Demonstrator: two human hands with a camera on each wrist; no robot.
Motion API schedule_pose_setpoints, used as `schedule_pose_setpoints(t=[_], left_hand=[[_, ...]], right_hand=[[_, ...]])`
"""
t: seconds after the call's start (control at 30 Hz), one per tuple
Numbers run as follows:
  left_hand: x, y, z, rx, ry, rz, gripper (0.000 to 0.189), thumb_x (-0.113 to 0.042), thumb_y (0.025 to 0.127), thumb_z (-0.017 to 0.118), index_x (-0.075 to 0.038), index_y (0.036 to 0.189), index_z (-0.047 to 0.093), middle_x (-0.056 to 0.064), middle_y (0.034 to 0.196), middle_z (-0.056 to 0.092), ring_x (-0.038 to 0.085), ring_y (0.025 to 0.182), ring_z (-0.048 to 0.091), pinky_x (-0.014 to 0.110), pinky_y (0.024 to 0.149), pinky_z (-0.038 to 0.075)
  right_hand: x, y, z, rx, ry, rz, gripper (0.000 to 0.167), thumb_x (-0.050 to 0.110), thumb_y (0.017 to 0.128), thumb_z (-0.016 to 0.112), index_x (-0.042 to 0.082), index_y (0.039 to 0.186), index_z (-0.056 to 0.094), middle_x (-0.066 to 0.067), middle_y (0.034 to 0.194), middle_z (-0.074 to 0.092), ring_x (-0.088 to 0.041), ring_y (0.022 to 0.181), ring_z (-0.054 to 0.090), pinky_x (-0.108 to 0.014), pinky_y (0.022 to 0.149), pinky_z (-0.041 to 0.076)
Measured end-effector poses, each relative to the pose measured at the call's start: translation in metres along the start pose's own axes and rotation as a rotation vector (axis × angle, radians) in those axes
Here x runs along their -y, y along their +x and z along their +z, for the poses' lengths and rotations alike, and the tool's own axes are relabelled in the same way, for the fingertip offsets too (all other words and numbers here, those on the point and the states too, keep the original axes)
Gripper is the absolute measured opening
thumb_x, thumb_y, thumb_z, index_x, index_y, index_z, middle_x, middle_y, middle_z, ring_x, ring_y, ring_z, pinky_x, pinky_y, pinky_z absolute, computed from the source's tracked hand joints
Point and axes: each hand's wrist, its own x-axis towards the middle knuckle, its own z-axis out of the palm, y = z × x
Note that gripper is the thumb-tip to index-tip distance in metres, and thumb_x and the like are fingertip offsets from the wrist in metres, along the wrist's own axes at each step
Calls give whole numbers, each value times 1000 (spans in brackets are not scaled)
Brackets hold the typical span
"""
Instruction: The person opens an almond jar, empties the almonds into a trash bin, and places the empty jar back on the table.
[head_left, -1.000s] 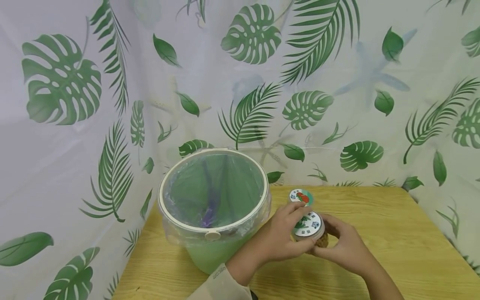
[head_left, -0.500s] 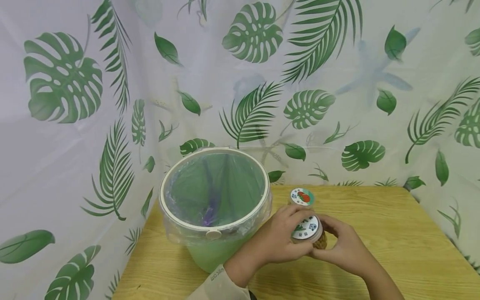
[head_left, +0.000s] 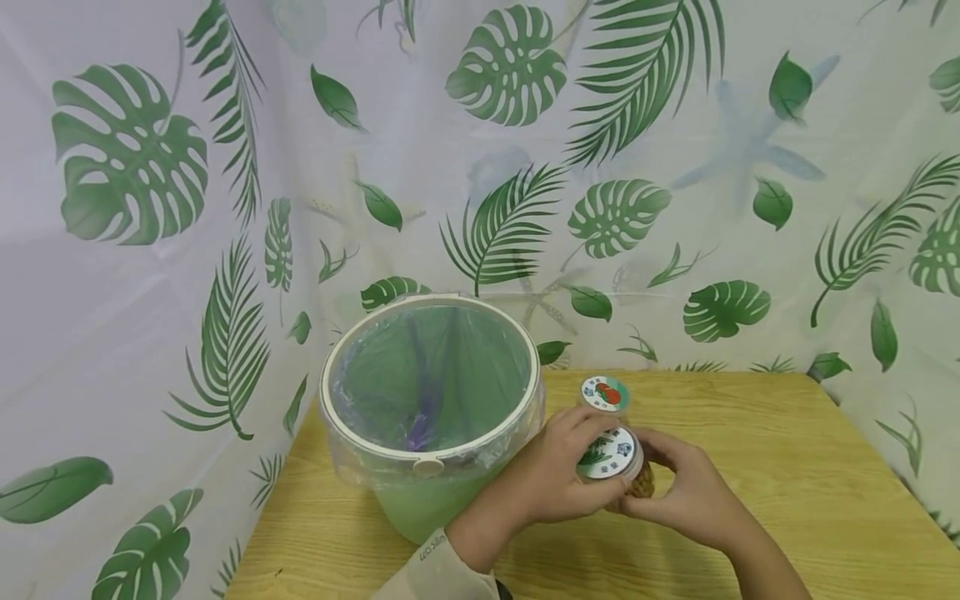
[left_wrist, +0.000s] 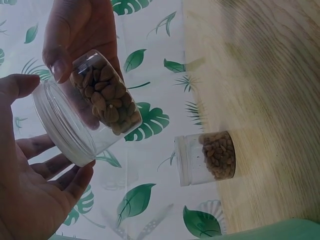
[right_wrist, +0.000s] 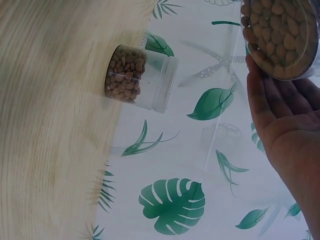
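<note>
Both hands hold a clear plastic jar of brown nuts that look like almonds [left_wrist: 107,95], tilted and raised off the table. My left hand [head_left: 558,471] grips its round screw lid [head_left: 609,454], whose white label carries a green plant picture; thumb and fingers spread around the rim [left_wrist: 65,122]. My right hand [head_left: 686,492] holds the jar body from the other side, its fingers [right_wrist: 280,100] curving around the lower end. A second jar of similar nuts [right_wrist: 127,75] stands upright on the table just behind, its lid [head_left: 604,393] showing red fruit.
A pale green bucket [head_left: 420,508] with a cream rim and a clear plastic liner stands left of the hands, close to the left forearm. The wood-grain table [head_left: 810,483] meets a leaf-printed curtain [head_left: 675,208] at the back and left.
The lid's label has turned slightly, and the lid has shifted a little left and tilted toward the left hand. Both hands stay on the jar; the second jar stands where it was.
</note>
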Motion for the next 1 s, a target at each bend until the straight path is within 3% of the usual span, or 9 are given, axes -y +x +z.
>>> schedule_pose_setpoints(t=[0.27,0.5,0.77,1.0], left_hand=[[-1,-1,3,-45,32,-56,52,-48,99,71,-21,142,63,-1,137,64,8,118,61,9,88,50],[0,0,5,-60,26,-50,52,-47,97,75,-21,141,64,0,132,64,4,111,60,6,83,49],[-2,2,2,3,21,-33,57,-34,94,70,-23,148,60,0,145,56,12,123,54,18,91,50],[-4,1,1,72,20,-20,60,-29,91,68,-22,150,59,-1,150,54,13,126,51,18,94,49]], right_hand=[[3,0,1,-3,16,1,69,29,80,97,18,141,67,11,118,76,-1,110,68,-31,96,59],[1,-1,1,5,23,9,67,29,80,96,18,140,67,10,119,75,-1,109,69,-31,96,59],[-1,-2,3,10,26,-6,70,28,82,95,15,144,65,4,127,75,0,112,68,-32,96,58],[-2,-1,4,14,35,-31,74,26,82,95,11,146,62,0,131,73,0,114,67,-31,97,58]])
